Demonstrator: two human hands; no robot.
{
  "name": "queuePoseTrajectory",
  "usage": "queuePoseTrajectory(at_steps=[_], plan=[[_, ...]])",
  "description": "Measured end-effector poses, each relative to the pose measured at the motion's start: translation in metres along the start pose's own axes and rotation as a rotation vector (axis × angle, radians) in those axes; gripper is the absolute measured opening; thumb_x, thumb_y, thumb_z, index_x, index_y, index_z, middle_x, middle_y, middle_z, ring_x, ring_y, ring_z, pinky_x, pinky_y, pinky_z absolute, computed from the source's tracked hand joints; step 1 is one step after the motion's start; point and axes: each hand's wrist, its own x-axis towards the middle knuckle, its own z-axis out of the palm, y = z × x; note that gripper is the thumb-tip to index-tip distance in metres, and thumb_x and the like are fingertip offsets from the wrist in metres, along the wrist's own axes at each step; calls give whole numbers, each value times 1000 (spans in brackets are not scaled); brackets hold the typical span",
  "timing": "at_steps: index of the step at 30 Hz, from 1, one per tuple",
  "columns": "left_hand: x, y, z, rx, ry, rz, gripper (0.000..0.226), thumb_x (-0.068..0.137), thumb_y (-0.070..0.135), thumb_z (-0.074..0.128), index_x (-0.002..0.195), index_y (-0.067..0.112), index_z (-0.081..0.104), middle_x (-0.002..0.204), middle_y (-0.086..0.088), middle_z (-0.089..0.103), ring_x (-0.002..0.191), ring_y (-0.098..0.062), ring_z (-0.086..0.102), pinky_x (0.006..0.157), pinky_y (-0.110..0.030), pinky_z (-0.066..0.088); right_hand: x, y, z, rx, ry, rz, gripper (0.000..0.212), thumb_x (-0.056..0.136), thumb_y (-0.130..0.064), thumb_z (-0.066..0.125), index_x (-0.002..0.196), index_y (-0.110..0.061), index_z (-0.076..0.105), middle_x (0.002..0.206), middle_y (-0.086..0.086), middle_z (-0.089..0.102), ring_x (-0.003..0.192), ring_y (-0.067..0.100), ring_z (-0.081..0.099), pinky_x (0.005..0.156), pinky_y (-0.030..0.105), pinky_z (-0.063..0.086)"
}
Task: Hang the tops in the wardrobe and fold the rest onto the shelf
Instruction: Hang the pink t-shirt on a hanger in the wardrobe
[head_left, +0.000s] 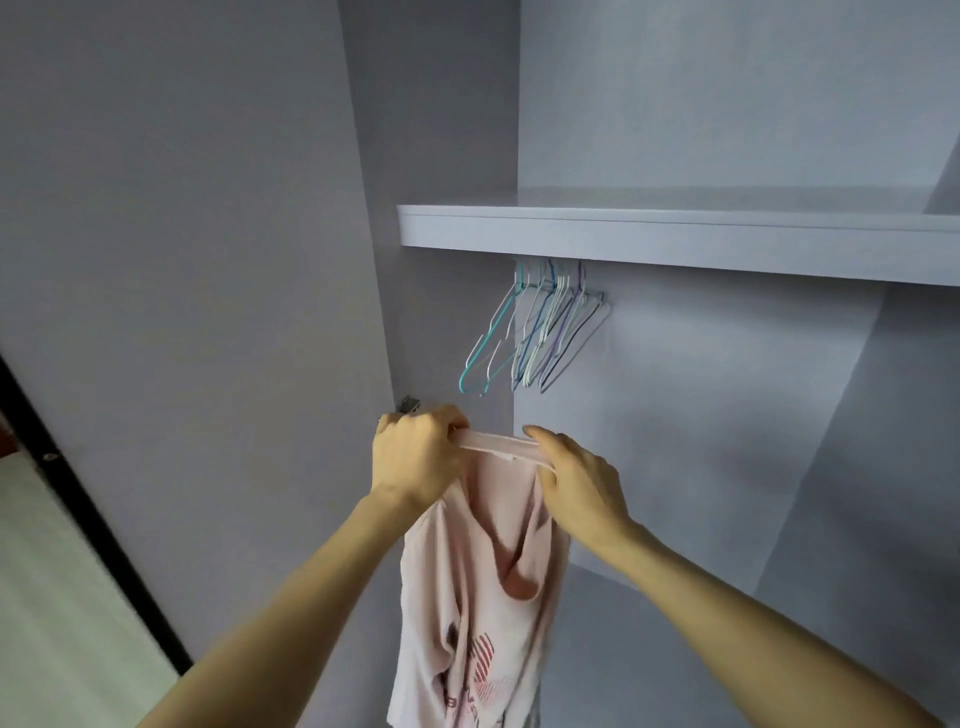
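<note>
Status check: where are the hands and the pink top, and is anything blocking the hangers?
Left hand and right hand both grip the pink top at its upper edge. Not yet hung. Empty hangers above, nothing blocking.

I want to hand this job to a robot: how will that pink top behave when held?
Probably floppy: the pink top sags in folds below both hands. Likely light, since its stretched neckline carries it. The hem may swing and twist, because it hangs free.
</note>
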Motion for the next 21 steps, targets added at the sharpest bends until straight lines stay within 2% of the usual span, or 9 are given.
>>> queuePoseTrajectory(at_steps=[3, 7, 10, 12, 14, 16, 18, 20, 21], plan=[[1, -19, 5, 110, -16, 67, 26, 85, 14, 50, 102, 24, 67, 104, 4, 66, 94, -24, 60, 89, -26, 31, 12, 14, -3, -235, 23, -87, 68, 85, -3, 40, 147, -27, 26, 123, 4, 52, 94, 36, 60, 64, 34, 35], [9, -34, 15, 49, -79, -17, 20, 85, 21, 54, 102, 27, 64, 100, 8, 63, 94, -23, 58, 73, -28, 38, 30, 30, -4, -287, 30, -23, 55, 85, -2, 41, 136, -24, 40, 122, 5, 55, 91, 38, 61, 64, 36, 38], [26, -39, 27, -66, -145, -67, 22, 84, 16, 53, 98, 28, 64, 90, 8, 64, 90, -23, 59, 67, -28, 40, 49, 38, -1, -272, -3, 89, 48, 85, -3, 40, 128, -24, 42, 120, 3, 57, 93, 35, 61, 68, 35, 42], [43, -41, 35, -189, -211, -80, 23, 80, 10, 55, 89, 29, 65, 83, 6, 67, 85, -24, 60, 70, -31, 47, 68, 40, 3, -66, -133, 169, 44, 87, -2, 38, 125, -22, 47, 118, 3, 60, 100, 32, 60, 75, 34, 43], [61, -43, 40, -305, -233, -117, 23, 78, 12, 59, 72, 34, 63, 72, 10, 66, 78, -20, 62, 73, -31, 51, 86, 44, 0, 378, -443, 273, 42, 88, 4, 37, 119, -17, 56, 116, 5, 62, 104, 24, 58, 76, 29, 42], [81, -45, 45, -389, -229, -154, 18, 71, 23, 61, 60, 36, 59, 65, 13, 65, 74, -17, 64, 73, -30, 52, 105, 50, 1, 779, -552, 421, 40, 90, 5, 38, 116, -17, 58, 112, 3, 63, 99, 18, 58, 78, 29, 43], [100, -46, 52, -422, -227, -159, 12, 65, 28, 57, 56, 37, 59, 66, 13, 68, 77, -17, 66, 75, -30, 52, 129, 59, 13, 907, -298, 551, 35, 91, 3, 39, 117, -13, 58, 104, 4, 63, 94, 18, 58, 80, 30, 44], [118, -48, 62, -416, -237, -154, 14, 66, 27, 58, 56, 37, 59, 74, 8, 71, 83, -19, 66, 78, -30, 52, 157, 68, 33, 878, 10, 668, 29, 92, 2, 44, 115, -5, 59, 98, 10, 60, 85, 21, 54, 70, 28, 45], [125, -48, 66, -395, -241, -150, 14, 68, 26, 59, 58, 36, 60, 78, 7, 72, 85, -20, 66, 77, -29, 51, 167, 72, 41, 854, 84, 714, 26, 92, 1, 46, 114, -2, 60, 95, 12, 58, 83, 22, 52, 67, 28, 44]])
